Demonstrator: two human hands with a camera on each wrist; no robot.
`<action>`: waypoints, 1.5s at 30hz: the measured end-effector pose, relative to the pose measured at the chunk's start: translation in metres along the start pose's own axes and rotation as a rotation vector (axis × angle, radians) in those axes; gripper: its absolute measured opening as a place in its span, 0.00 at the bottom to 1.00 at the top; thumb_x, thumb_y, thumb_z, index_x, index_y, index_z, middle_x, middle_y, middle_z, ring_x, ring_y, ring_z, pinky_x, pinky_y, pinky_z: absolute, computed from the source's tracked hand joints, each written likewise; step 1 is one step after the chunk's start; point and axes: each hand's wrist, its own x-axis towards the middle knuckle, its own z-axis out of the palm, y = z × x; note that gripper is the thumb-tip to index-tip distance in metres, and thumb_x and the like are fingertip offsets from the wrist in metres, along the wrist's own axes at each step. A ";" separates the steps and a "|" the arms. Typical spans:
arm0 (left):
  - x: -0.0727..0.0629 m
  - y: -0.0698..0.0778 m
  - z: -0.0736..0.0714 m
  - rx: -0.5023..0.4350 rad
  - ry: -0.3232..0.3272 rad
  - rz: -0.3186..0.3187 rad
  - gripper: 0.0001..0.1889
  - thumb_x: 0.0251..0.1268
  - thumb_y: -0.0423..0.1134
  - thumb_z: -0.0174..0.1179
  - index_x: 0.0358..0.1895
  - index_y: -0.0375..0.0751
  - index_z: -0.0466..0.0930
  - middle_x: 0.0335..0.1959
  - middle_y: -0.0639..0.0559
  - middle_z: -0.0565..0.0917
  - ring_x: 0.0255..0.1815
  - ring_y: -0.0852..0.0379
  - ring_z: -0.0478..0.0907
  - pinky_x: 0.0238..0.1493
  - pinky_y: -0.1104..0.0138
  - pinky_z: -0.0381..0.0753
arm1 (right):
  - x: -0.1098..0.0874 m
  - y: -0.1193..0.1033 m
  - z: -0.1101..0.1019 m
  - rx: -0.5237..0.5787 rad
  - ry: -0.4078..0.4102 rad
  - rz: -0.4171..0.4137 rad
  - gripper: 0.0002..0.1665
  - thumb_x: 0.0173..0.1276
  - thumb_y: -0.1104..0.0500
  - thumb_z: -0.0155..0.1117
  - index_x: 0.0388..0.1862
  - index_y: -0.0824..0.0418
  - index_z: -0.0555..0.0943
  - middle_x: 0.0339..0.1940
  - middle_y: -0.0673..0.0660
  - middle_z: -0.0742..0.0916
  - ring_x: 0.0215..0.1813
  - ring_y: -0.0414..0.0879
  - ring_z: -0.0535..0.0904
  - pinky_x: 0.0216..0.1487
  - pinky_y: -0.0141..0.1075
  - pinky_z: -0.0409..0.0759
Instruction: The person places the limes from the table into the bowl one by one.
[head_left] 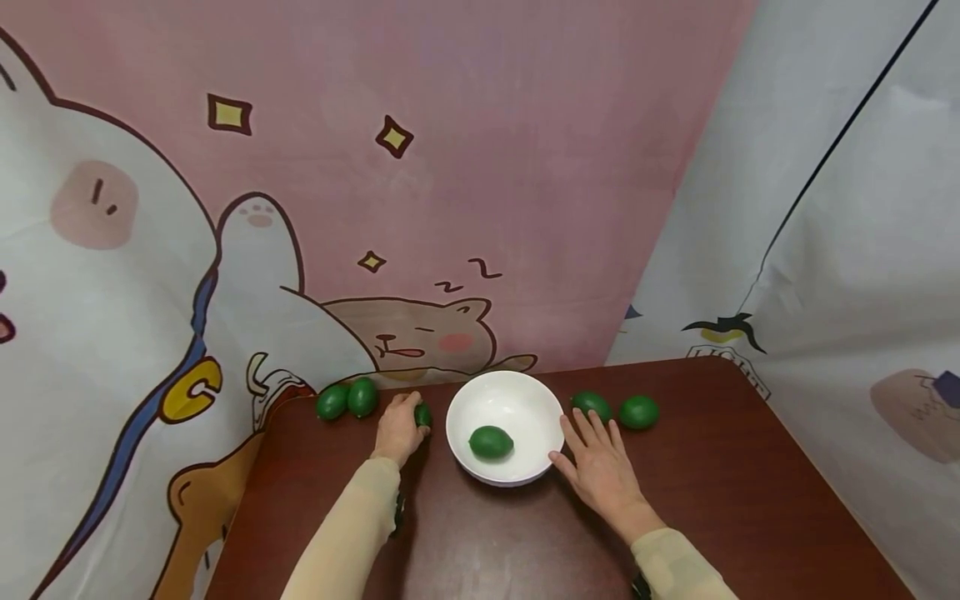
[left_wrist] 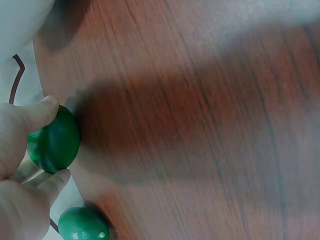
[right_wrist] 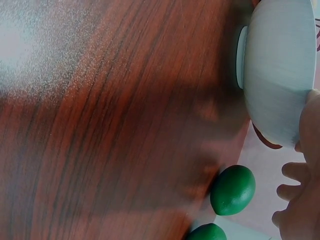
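A white bowl [head_left: 504, 392] stands on the table with one lime [head_left: 491, 442] inside. To its left, my left hand [head_left: 400, 429] holds another lime [left_wrist: 57, 142] between thumb and fingers, as the left wrist view shows. Two more limes, one [head_left: 363, 397] beside the other [head_left: 332, 402], lie left of that hand. My right hand [head_left: 603, 475] has its fingers spread, with the thumb at the bowl's right rim; I cannot tell whether it touches. Just beyond its fingertips is a lime [right_wrist: 233, 190], and a further lime [head_left: 639, 412] sits to the right.
The brown wooden table [head_left: 720, 500] ends at a back edge close behind the bowl and limes. A cloth [head_left: 540, 183] printed with cartoon animals hangs behind it. White fabric [head_left: 862, 275] covers the right side.
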 end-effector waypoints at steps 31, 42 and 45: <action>-0.014 -0.003 0.005 -0.033 -0.008 0.011 0.25 0.54 0.36 0.79 0.54 0.43 0.77 0.57 0.34 0.79 0.52 0.36 0.82 0.54 0.44 0.82 | -0.001 0.003 0.002 0.011 -0.017 0.019 0.41 0.74 0.38 0.63 0.77 0.59 0.72 0.77 0.66 0.73 0.79 0.67 0.63 0.78 0.65 0.53; -0.018 -0.006 0.004 -0.051 -0.006 -0.034 0.29 0.54 0.40 0.79 0.59 0.43 0.77 0.58 0.35 0.78 0.53 0.36 0.81 0.53 0.43 0.82 | -0.002 0.001 0.002 0.020 -0.023 0.026 0.41 0.74 0.38 0.63 0.77 0.60 0.71 0.77 0.67 0.72 0.79 0.66 0.63 0.78 0.65 0.53; -0.018 -0.005 0.004 -0.061 0.005 -0.035 0.30 0.54 0.40 0.79 0.60 0.42 0.78 0.58 0.34 0.78 0.53 0.36 0.81 0.53 0.43 0.82 | -0.002 0.001 0.003 0.019 -0.020 0.027 0.42 0.73 0.38 0.63 0.77 0.59 0.71 0.77 0.66 0.72 0.79 0.66 0.63 0.78 0.65 0.54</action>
